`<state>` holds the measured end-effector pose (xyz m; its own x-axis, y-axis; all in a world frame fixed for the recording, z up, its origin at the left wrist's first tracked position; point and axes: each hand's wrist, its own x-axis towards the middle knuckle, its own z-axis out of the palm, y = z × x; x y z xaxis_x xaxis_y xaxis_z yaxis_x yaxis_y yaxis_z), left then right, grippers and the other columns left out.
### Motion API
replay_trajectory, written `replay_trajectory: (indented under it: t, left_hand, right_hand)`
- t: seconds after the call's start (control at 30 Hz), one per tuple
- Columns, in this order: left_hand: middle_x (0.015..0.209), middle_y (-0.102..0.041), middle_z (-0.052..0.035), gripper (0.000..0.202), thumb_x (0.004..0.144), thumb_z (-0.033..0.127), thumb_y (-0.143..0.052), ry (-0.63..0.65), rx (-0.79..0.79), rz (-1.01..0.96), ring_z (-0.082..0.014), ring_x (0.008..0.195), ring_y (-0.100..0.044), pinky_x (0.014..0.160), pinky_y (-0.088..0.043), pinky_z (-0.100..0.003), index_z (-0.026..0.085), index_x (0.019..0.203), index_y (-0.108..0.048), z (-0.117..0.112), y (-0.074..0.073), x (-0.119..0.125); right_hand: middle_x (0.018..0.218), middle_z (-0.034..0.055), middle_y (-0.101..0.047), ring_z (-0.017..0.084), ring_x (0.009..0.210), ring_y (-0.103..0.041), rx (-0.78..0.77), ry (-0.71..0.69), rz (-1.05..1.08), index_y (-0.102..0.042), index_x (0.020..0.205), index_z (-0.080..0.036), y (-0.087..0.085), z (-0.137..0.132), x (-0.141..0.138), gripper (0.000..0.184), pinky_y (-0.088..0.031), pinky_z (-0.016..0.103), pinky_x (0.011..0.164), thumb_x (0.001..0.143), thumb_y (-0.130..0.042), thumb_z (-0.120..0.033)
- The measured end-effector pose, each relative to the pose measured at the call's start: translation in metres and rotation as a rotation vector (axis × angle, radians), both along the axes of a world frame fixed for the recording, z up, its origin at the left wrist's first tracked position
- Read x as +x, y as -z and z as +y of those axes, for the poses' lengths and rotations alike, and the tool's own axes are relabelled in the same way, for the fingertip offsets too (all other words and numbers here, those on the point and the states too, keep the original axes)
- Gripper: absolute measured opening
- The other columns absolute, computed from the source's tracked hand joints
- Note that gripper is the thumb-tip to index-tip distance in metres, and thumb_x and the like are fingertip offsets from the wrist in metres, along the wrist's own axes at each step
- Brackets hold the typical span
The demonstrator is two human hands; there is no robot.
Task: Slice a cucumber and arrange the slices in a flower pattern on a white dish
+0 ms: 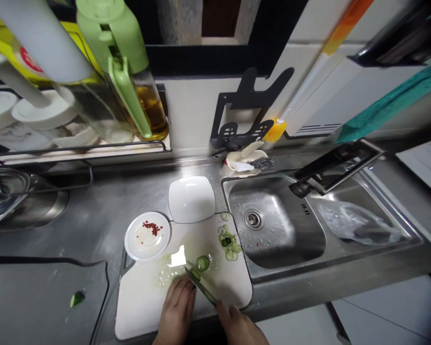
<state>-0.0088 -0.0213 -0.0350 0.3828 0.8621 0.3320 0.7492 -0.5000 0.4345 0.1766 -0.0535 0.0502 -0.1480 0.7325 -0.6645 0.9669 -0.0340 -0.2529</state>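
My right hand (240,326) grips a kitchen knife (203,288), its blade slanting up and left over the white cutting board (140,299). On the blade's left side, my left hand (177,304) has its fingers curled together around a cucumber, mostly hidden beneath them. A fresh cucumber slice (195,274) lies against the blade near its tip. Just beyond sits a small stack of cucumber slices (202,263), and more thin slices (230,244) are heaped at the board's right side. The middle of the board is wet.
A round white plate (132,243) with small red pieces overlaps the board's left corner. Behind the board is a square white plate (191,199). The steel sink (273,215) adjoins on the right, under a black faucet (319,172). A cucumber end (76,299) lies far left.
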Motion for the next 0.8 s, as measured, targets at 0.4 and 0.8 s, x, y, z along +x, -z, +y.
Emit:
replay_trajectory:
  t: [0.4, 0.8]
  left_hand:
    - [0.098, -0.074, -0.0044, 0.027, 0.094, 0.018, -0.041, -0.002, 0.035, 0.014, -0.016, 0.094, -0.068, 0.09, -0.055, -0.033, 0.019, 0.102, -0.067, 0.001, 0.001, 0.002]
    - [0.1, -0.074, -0.0045, 0.026, 0.095, 0.018, -0.041, -0.003, 0.042, 0.0, -0.0161, 0.096, -0.068, 0.091, -0.055, -0.033, 0.017, 0.104, -0.066, 0.0, 0.004, 0.001]
  right_hand:
    - [0.092, 0.0111, -0.071, 0.023, 0.075, -0.071, 0.002, -0.028, -0.007, -0.054, 0.129, -0.021, 0.003, 0.009, -0.008, 0.062, -0.049, 0.025, 0.058, 0.075, -0.035, 0.005]
    - [0.097, 0.0125, -0.071, 0.024, 0.08, -0.071, -0.021, -0.02, -0.014, -0.052, 0.131, -0.017, 0.003, 0.024, -0.019, 0.064, -0.053, 0.028, 0.063, 0.077, -0.028, 0.007]
